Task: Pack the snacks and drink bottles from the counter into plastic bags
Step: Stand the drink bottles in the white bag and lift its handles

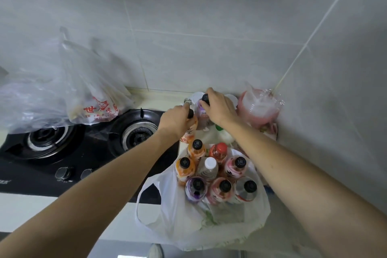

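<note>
**Shiny, See-Through and Smooth**

The white bag [184, 222] is thin, soft plastic, a bit crinkly. The bottles [217, 176] inside are smooth plastic with matt black caps. The stove [88, 153] top is black and glossy like glass, with shiny metal rings. The clear bags [83, 90] look filmy. The wall tiles [209, 27] are smooth grey.

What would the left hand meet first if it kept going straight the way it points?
Probably the white-capped container by the wall; the left hand grips an orange bottle and points that way. Depth is unclear.
</note>
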Demonstrator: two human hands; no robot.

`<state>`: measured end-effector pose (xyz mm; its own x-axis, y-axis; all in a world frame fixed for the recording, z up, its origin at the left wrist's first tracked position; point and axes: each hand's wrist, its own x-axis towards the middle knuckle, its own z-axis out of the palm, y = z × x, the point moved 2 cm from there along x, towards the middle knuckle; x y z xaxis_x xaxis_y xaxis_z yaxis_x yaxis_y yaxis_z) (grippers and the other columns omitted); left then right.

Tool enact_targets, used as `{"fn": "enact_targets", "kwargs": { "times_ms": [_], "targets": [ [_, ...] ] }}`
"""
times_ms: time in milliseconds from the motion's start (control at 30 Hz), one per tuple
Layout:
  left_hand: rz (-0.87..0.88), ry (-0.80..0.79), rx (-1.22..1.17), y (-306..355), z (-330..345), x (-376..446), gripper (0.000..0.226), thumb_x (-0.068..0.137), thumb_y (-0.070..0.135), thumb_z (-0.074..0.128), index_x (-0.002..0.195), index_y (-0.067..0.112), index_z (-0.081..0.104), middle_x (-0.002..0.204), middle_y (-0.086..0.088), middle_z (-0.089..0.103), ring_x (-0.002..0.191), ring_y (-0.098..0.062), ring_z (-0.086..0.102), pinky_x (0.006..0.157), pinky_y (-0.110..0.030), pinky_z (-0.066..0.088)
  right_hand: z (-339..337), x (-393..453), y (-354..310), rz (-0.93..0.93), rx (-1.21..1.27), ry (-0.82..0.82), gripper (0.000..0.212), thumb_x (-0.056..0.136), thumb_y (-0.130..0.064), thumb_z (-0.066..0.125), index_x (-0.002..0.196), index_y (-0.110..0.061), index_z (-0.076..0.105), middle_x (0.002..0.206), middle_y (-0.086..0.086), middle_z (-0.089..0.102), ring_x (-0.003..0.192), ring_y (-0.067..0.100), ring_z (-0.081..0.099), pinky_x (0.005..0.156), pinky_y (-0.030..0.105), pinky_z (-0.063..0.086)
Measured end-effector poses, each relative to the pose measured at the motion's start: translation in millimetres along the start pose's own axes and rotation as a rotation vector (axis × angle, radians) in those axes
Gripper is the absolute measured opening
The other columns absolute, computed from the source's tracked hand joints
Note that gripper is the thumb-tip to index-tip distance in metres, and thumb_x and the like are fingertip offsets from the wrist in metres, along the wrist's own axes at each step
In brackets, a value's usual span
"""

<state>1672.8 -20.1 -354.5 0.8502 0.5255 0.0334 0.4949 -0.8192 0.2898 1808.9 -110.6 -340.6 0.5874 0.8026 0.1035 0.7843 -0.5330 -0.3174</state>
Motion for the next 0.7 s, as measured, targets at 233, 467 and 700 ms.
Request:
{"fn": "enact_targets", "kwargs": {
  "times_ms": [233, 467, 700],
  "targets": [
    [-0.058, 0.126, -0.073, 18.8, -68.3, -19.2, 0.036, 0.094, 0.04, 0.063, 0.103, 0.006, 0.052, 0.089, -0.017, 0.065, 0.079, -0.04, 0.062, 0.06, -0.041, 0.048, -77.7, -26.1, -2.8, -0.049, 0.077, 0.086, 0.029, 0.103, -0.038, 0.057, 0.107, -0.01, 0.053, 0.102, 0.011, 0.068, 0.088, 0.033, 0.063, 0.068, 0.037, 0.041],
    [-0.083, 0.252, -0.098, 53.9, -144.7, -69.7, 0.038, 0.093, 0.04, 0.065, 0.105, 0.006, 0.055, 0.089, -0.015, 0.064, 0.078, -0.037, 0.06, 0.058, -0.037, 0.041, -150.6, -67.8, -12.1, -0.095, 0.18, 0.135, 0.028, 0.098, -0.041, 0.062, 0.103, -0.013, 0.058, 0.095, 0.006, 0.068, 0.082, 0.029, 0.062, 0.07, 0.039, 0.052],
    [-0.055, 0.328, -0.128, 83.4, -176.4, -140.0, 0.037, 0.091, 0.041, 0.065, 0.097, 0.006, 0.055, 0.083, -0.014, 0.065, 0.073, -0.035, 0.061, 0.056, -0.044, 0.049, -192.1, -141.2, -28.2, -0.094, 0.256, 0.218, 0.028, 0.094, -0.044, 0.063, 0.1, -0.017, 0.063, 0.091, 0.001, 0.069, 0.081, 0.025, 0.064, 0.071, 0.039, 0.053]
  ]
}}
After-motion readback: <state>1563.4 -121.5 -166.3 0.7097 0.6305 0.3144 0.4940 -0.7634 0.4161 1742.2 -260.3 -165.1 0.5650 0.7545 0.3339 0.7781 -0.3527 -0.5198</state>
